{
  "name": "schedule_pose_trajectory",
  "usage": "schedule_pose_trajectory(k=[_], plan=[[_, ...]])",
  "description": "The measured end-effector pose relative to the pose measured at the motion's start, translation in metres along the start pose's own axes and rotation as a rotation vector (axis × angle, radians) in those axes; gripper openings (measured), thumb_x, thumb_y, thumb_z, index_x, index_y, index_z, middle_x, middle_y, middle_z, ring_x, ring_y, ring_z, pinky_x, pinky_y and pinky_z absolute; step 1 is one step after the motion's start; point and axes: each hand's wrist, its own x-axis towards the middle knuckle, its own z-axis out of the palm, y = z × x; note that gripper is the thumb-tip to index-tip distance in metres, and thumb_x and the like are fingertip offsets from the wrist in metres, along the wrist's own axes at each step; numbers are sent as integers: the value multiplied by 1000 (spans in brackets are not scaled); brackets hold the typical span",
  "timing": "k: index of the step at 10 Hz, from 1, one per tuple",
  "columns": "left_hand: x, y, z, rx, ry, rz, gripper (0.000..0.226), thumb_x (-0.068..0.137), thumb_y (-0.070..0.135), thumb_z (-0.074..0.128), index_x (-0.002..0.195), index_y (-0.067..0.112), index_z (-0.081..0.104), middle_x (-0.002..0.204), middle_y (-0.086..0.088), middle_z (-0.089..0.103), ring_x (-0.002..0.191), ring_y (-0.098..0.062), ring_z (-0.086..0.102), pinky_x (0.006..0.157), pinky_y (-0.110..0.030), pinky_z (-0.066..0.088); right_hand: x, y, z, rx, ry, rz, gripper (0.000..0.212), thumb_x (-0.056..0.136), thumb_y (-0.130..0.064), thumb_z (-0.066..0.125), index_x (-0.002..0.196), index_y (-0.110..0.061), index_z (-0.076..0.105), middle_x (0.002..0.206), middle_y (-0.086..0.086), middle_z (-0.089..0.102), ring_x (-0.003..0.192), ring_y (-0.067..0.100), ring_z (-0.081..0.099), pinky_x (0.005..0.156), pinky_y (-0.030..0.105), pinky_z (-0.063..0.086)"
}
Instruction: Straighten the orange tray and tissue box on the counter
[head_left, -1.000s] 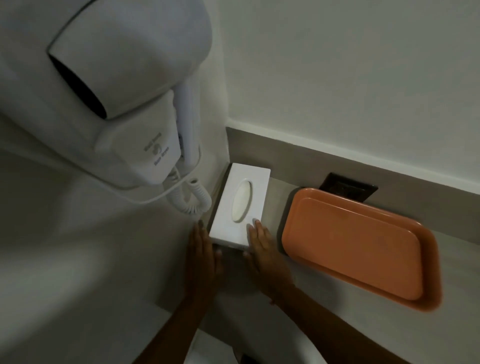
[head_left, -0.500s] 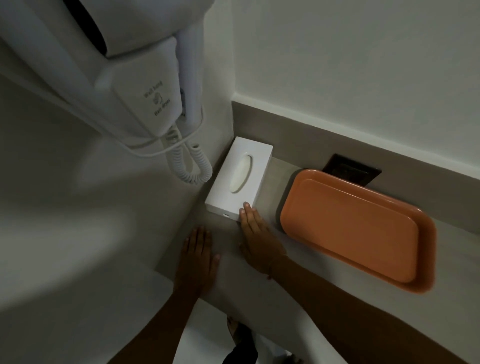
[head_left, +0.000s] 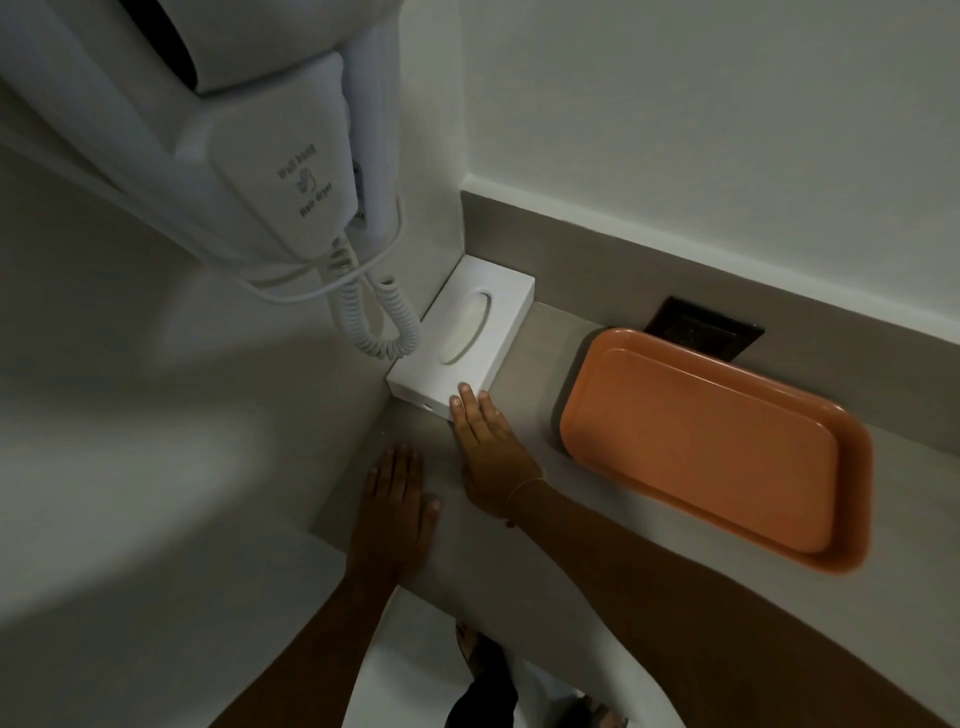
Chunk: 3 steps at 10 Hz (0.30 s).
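Observation:
A white tissue box (head_left: 467, 332) with an oval slot lies in the counter's left corner, tight against the side wall. My right hand (head_left: 488, 441) lies flat, its fingertips touching the box's near right corner. My left hand (head_left: 397, 499) rests flat on the grey counter (head_left: 519, 519), apart from the box, holding nothing. The orange tray (head_left: 711, 447) lies empty to the right of the box, a gap of counter between them, its long side at a slight angle to the back wall.
A white wall-mounted hair dryer (head_left: 249, 145) hangs over the corner, its coiled cord (head_left: 379, 322) dangling just left of the box. A dark wall socket (head_left: 701, 332) sits behind the tray. The counter's front edge runs below my wrists.
The tissue box has slid back into the corner. My left hand has come off the box and lies on the counter; my right fingertips stay at its near corner. The camera tilted down.

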Motion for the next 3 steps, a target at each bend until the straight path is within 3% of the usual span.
schedule_pose_trajectory(k=[2,3], plan=[[-1,4,-3,9,-16,25,78,94,52,5,142,-4,33,149,-28,36,141,-41,32,115,-54,23,-2,1,-12,89,-41,9,76,97,-20,42,158,-13,-3,166,7,-13,153,32,-10,123,49,7],[-2,14,-3,19,-26,90,74,93,49,20,139,-6,38,146,-29,40,137,-44,37,111,-56,30,-24,-1,-30,269,53,23,71,102,-25,40,158,-18,-3,167,4,-10,154,23,-6,123,49,8]])
